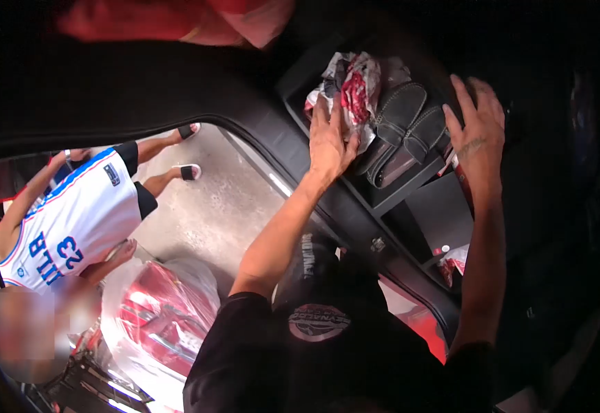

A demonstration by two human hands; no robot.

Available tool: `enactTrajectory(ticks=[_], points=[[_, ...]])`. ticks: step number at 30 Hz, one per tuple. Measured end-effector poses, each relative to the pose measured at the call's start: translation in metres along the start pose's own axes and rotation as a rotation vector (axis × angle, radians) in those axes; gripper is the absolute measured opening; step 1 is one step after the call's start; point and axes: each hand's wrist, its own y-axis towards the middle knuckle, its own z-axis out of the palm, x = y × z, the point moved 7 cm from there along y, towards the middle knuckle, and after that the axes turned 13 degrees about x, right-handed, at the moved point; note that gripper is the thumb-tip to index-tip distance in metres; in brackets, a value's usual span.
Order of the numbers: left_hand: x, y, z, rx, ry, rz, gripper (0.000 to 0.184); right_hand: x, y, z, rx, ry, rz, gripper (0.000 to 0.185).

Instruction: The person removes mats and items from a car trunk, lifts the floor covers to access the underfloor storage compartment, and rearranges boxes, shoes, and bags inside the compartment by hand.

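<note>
My left hand rests with outstretched fingers on a crumpled red, white and dark bundle, which looks like a plastic bag. Beside the bundle lies a pair of dark shoes with pale stitching, inside a black storage compartment. To the right of the shoes, my right hand has its fingers spread and holds nothing. Whether its fingertips touch the dark surface behind them cannot be made out.
A black vehicle door frame curves along the left of the compartment. Outside stand a person in a white jersey and a red object wrapped in clear plastic. Red and white packaging lies lower down; red material shows at the top.
</note>
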Motion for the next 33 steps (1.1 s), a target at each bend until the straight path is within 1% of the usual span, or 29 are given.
enactTrajectory(ticks=[2,3,4,5,6,7,8,9,10,11,12,14,15,17,18,19,20,21,22,23,24,26,27,28,29,30,31,32,33], points=[[-0.001,0.008,-0.017,0.06,-0.01,0.022,0.086,0.043,0.028,-0.017,-0.127,-0.048,-0.074,0.044],[-0.003,0.013,-0.028,0.088,0.113,0.004,0.08,0.07,0.044,-0.002,-0.033,0.025,-0.192,0.044],[-0.002,0.02,-0.05,0.031,0.108,0.075,0.071,0.099,0.047,0.012,-0.115,0.181,-0.422,0.044],[-0.003,0.036,-0.079,-0.075,0.099,0.068,0.052,0.12,0.054,0.023,0.055,0.187,-0.49,0.038],[0.006,0.052,-0.098,-0.099,0.192,0.099,0.045,0.119,0.056,0.053,0.317,0.35,-0.439,0.032],[0.013,0.073,-0.115,-0.054,0.258,0.023,0.05,0.111,0.061,0.087,0.613,0.374,-0.339,0.031],[0.027,0.098,-0.121,-0.111,0.334,0.088,0.051,0.101,0.056,0.104,0.682,0.421,-0.246,0.034],[0.035,0.123,-0.12,-0.191,0.428,0.148,0.035,0.093,0.045,0.123,0.748,0.464,-0.152,0.036],[0.048,0.147,-0.111,-0.007,0.404,0.132,0.049,0.085,0.033,0.142,0.806,0.503,-0.069,0.04],[0.092,0.154,-0.075,-0.223,0.639,0.678,0.026,0.083,0.017,0.16,0.784,0.505,-0.078,0.055],[0.087,0.164,-0.066,-0.308,0.864,0.549,0.023,0.083,0.0,0.17,0.684,0.405,-0.117,0.061],[0.064,0.187,-0.058,-0.486,1.308,0.28,0.023,0.077,-0.008,0.177,0.719,0.49,0.037,0.063],[0.088,0.21,-0.051,-0.025,1.287,0.249,0.024,0.075,-0.003,0.176,0.69,0.446,0.007,0.062],[0.097,0.238,-0.06,0.094,0.839,0.085,0.025,0.071,0.001,0.167,0.644,0.367,-0.039,0.059],[0.105,0.247,-0.062,0.144,0.613,-0.004,0.026,0.067,0.004,0.164,0.712,0.366,-0.041,0.058],[0.102,0.243,-0.059,0.094,0.902,0.164,0.028,0.061,0.014,0.16,0.769,0.36,-0.047,0.057],[0.109,0.249,-0.062,0.068,0.9,0.16,0.028,0.058,0.017,0.161,0.829,0.358,-0.054,0.057],[0.112,0.25,-0.065,0.055,0.897,0.151,0.029,0.049,0.01,0.159,0.64,0.37,-0.157,0.057],[0.103,0.25,-0.066,0.051,0.888,0.148,0.029,0.039,0.005,0.14,0.512,0.522,-0.231,0.053],[0.098,0.253,-0.067,0.074,0.89,0.081,0.028,0.03,-0.002,0.12,0.413,0.548,-0.23,0.048],[0.095,0.262,-0.067,0.033,0.888,0.085,0.027,0.023,-0.011,0.097,0.308,0.56,-0.237,0.043],[0.109,0.261,-0.068,-0.025,0.872,0.069,0.026,-0.004,-0.061,0.093,0.253,0.666,0.075,0.025],[0.112,0.251,-0.065,-0.097,1.101,0.225,0.026,-0.009,-0.088,0.093,0.277,0.79,0.371,0.025],[0.093,0.242,-0.064,-0.175,1.325,0.394,0.026,-0.004,-0.11,0.103,0.392,0.794,0.526,0.029],[0.103,0.263,-0.073,0.042,0.809,0.095,0.026,-0.002,-0.128,0.116,0.485,0.788,0.677,0.034],[0.099,0.267,-0.073,0.022,0.815,0.076,0.026,-0.003,-0.141,0.129,0.562,0.779,0.821,0.038],[0.1,0.27,-0.073,0.003,0.821,0.056,0.025,-0.002,-0.137,0.146,0.654,0.782,0.883,0.057],[0.104,0.269,-0.073,-0.007,0.827,0.031,0.025,-0.006,-0.131,0.155,0.641,0.793,0.953,0.061],[0.102,0.263,-0.075,-0.057,0.817,0.182,0.025,-0.008,-0.12,0.157,0.636,0.804,1.025,0.064]])
